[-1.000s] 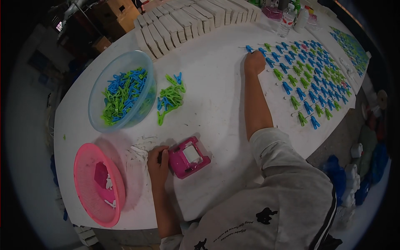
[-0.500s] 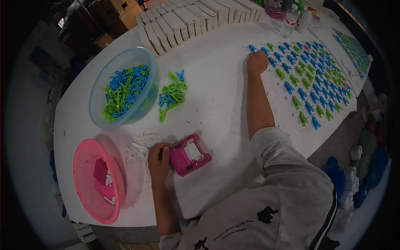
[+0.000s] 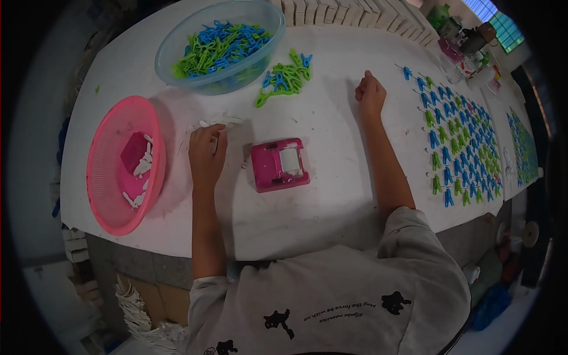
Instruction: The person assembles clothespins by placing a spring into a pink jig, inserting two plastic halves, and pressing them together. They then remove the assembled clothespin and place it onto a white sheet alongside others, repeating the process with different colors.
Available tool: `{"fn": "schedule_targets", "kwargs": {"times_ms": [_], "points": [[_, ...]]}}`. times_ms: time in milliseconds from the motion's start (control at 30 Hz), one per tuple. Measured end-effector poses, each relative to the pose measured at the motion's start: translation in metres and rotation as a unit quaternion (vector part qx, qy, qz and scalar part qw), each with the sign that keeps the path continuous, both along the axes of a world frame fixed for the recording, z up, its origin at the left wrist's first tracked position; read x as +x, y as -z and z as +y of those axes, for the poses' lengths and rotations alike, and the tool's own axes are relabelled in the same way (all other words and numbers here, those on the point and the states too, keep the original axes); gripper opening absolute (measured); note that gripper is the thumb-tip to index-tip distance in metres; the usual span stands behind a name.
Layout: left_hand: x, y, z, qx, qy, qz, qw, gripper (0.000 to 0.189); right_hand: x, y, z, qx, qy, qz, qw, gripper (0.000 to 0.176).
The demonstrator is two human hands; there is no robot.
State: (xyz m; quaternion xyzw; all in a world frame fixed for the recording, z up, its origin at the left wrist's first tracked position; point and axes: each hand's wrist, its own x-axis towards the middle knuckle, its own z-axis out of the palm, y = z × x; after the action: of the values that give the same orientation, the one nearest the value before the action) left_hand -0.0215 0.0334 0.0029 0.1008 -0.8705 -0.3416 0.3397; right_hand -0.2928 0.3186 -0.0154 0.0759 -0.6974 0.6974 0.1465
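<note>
My left hand (image 3: 207, 157) rests low over the table with fingers curled, and a small pale bit shows between them; I cannot tell what it is. Thin white strips (image 3: 222, 121) lie at its fingertips. Just right of it sits a magenta plastic device (image 3: 269, 168) with a white block in its top. My right hand (image 3: 371, 97) is closed, thumb against the fingers, over bare tabletop; its inside is hidden. It is between a loose heap of green and blue clothes pegs (image 3: 287, 77) and rows of pegs with metal hooks (image 3: 455, 139).
A clear blue basin (image 3: 164, 62) full of green and blue pegs stands at the back left. Left of me, a pink basket (image 3: 94, 171) holds a magenta piece and white bits. Stacked white bundles (image 3: 355, 12) line the back; bottles (image 3: 482, 77) stand at the back right.
My right hand has drawn back leftward from the corner of the peg rows. My left hand stays beside the magenta device. The whole view has turned and shifted.
</note>
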Motion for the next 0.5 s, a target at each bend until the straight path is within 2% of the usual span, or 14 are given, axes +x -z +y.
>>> {"fn": "schedule_targets", "kwargs": {"times_ms": [33,67,133,167,233,267,333,367,433,467,500], "points": [[0.001,0.001,-0.005,-0.071,-0.02,-0.04,0.996,0.021,0.019,-0.007,-0.008,-0.265,-0.15,-0.175,0.936,0.047],[0.002,0.001,-0.009,-0.142,-0.038,-0.08,0.986,0.026,0.037,-0.016,-0.013,-0.265,-0.152,-0.175,0.936,0.047],[0.007,0.002,-0.007,-0.157,-0.05,-0.099,0.981,0.03,0.067,-0.033,-0.017,-0.439,-0.328,-0.294,0.784,0.056],[0.007,0.002,-0.006,-0.173,-0.061,-0.115,0.976,0.034,0.076,-0.04,-0.018,-0.438,-0.326,-0.29,0.786,0.056],[0.007,0.002,-0.005,-0.177,-0.064,-0.139,0.972,0.035,0.09,-0.05,-0.017,-0.483,-0.417,-0.281,0.717,0.057],[0.008,0.003,-0.004,-0.182,-0.072,-0.166,0.967,0.036,0.094,-0.054,-0.016,-0.481,-0.415,-0.28,0.719,0.057],[0.008,0.006,-0.005,-0.176,-0.073,-0.174,0.966,0.036,0.101,-0.06,-0.015,-0.503,-0.496,-0.247,0.664,0.057],[0.008,0.008,-0.005,-0.174,-0.077,-0.181,0.965,0.035,0.103,-0.063,-0.014,-0.501,-0.497,-0.248,0.664,0.057],[0.008,0.006,-0.005,-0.16,-0.072,-0.193,0.966,0.034,0.107,-0.073,-0.014,-0.499,-0.524,-0.216,0.655,0.043],[0.007,0.006,-0.004,-0.146,-0.066,-0.204,0.966,0.032,0.11,-0.079,-0.014,-0.497,-0.525,-0.218,0.656,0.043],[0.006,0.008,-0.005,-0.142,-0.068,-0.205,0.966,0.032,0.114,-0.089,-0.016,-0.427,-0.471,-0.216,0.741,0.03]]}}
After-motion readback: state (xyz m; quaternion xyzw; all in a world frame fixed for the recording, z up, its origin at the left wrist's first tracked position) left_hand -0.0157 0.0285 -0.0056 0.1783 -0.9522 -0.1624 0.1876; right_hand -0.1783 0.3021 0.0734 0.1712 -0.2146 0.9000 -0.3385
